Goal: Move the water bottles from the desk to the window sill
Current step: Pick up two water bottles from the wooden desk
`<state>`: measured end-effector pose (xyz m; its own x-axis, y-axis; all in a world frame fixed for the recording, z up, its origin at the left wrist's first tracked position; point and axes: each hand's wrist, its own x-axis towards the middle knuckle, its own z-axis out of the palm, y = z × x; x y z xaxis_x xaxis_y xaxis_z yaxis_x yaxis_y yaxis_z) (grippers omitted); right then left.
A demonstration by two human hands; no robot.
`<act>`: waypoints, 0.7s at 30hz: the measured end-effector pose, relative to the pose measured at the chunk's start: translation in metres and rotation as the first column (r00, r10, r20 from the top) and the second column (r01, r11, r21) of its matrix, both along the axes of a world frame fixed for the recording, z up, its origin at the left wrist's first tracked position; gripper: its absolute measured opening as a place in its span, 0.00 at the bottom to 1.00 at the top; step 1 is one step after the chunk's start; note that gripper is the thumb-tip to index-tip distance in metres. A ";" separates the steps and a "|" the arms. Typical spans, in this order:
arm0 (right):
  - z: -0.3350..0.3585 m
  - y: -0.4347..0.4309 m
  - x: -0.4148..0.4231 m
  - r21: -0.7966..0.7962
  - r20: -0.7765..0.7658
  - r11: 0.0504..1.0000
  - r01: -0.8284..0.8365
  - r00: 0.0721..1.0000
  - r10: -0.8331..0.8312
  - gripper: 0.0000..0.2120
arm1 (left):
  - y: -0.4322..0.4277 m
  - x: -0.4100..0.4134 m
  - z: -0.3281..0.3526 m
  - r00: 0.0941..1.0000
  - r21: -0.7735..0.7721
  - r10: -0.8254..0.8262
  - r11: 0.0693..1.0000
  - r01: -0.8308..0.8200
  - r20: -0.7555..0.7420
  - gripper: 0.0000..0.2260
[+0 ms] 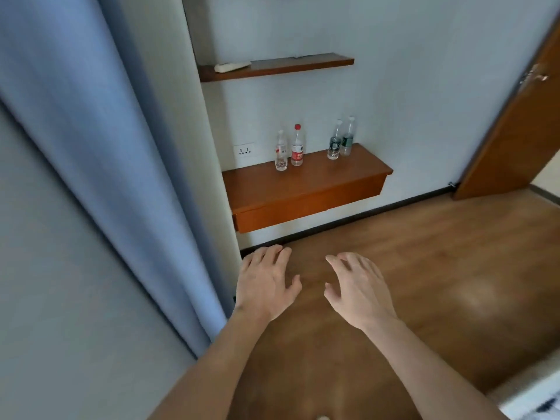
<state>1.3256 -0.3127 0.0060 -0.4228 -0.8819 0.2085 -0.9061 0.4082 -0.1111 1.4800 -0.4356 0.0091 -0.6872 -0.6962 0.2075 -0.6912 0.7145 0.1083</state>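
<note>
Standing upright along the back of the desk (306,189), four water bottles (297,153) keep their long axes vertical, caps pointing at the ceiling. They form two pairs against the wall: a clear bottle (281,151) just beside a red-capped bottle (297,137) on the left, and two green-labelled bottles (335,142) on the right, the nearer one overlapping the other. The label print is too blurred to read, and how full they are is hard to tell. A socket (244,151) sits on the wall left of them. A shelf (288,66) above carries a white object too small to identify. A blue curtain (106,147) fills the left, and a door (512,137) is cut off at the right edge. The left hand (266,283) and right hand (359,287) hover over the floor (454,253), fingers spread, holding nothing, well apart from the desk.
</note>
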 end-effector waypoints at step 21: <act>-0.014 -0.203 -0.313 -0.004 0.126 0.993 0.115 0.985 -0.114 0.28 | -0.212 -0.315 -0.005 0.998 0.025 -0.052 0.998 0.053 -0.043 0.26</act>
